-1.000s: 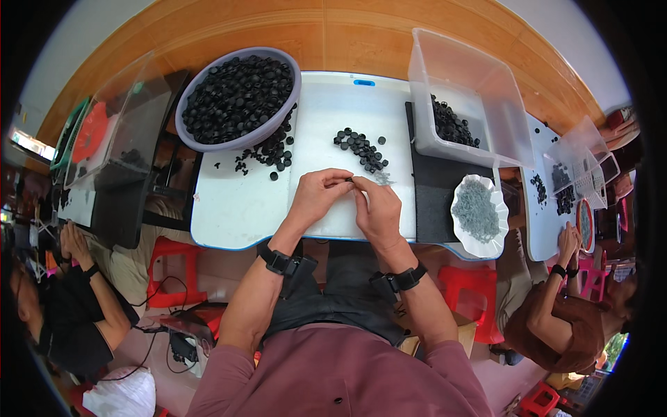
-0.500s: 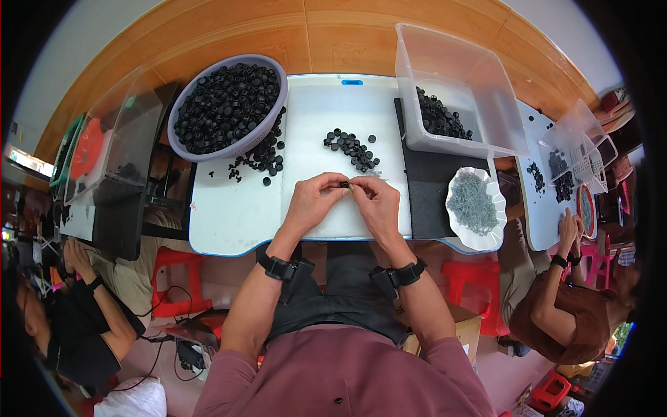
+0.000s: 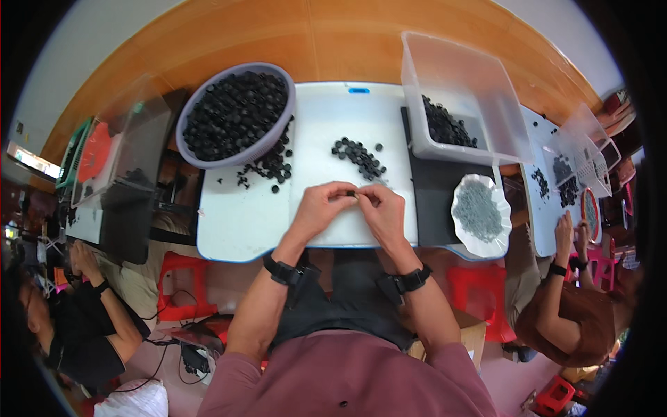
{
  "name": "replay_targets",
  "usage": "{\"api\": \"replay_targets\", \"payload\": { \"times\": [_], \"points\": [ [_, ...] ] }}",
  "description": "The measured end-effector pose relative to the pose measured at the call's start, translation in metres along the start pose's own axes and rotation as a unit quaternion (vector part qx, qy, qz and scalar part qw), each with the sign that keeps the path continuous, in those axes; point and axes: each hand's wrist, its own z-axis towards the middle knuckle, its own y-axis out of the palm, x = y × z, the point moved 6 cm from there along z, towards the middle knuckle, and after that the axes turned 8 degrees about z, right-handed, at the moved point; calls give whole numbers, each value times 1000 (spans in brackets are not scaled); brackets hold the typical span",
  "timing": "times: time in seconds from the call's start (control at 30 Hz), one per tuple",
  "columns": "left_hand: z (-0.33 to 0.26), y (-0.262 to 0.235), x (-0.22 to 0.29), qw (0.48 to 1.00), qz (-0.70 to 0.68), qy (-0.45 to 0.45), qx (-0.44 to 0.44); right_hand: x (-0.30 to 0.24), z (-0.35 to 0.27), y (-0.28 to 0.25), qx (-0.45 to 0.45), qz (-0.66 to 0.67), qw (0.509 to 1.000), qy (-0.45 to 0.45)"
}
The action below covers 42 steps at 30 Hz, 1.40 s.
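Note:
My left hand point(image 3: 319, 210) pinches a small black round cap point(image 3: 350, 194) between thumb and fingers, above the near part of the white table. Against its other side meet the closed thumb and fingertips of my right hand point(image 3: 384, 214). Whether those right fingertips also hold some tiny piece is too small to make out. Just beyond my hands lies a loose heap of black caps point(image 3: 359, 158), with one cap apart from it at the upper right. A few thin grey bits point(image 3: 379, 182) lie beside the heap, partly behind my right hand.
At the far left, a purple-grey basket point(image 3: 182, 142) brims with black caps; more are spilled beside it. A clear plastic bin point(image 3: 486, 104) with black caps stands far right on a black mat point(image 3: 432, 187). Nearer is a white fluted dish point(image 3: 479, 248) of thin grey pieces. Co-workers sit at both sides.
The whole view has shifted slightly, so the table sits a little lower and further right. My hands stay together at the cap, which my fingertips now cover more.

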Motion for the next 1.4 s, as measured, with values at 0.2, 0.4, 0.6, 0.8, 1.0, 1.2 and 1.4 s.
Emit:
{"api": "replay_targets", "payload": {
  "times": [0.2,0.4,0.6,0.8,1.0,1.2,1.4],
  "points": [
    [-2,11,-1,1000,15,2,16,12,-6,-7,-18,68,996,51],
    [-4,11,4,998,50,2,44,12,-9,-7,5,98,994,52],
    [-3,9,7,997,64,-1,51,13,-8,-8,7,113,992,61],
    [-6,-20,21,995,56,-8,82,16,-16,-22,66,194,976,68],
    [8,-161,103,916,202,147,315,2,-10,-22,102,232,967,36],
    [22,-155,125,817,414,264,303,18,-13,-30,159,253,954,21],
    [45,-52,52,930,314,160,108,20,-14,-31,158,266,951,31]
  ]
}}
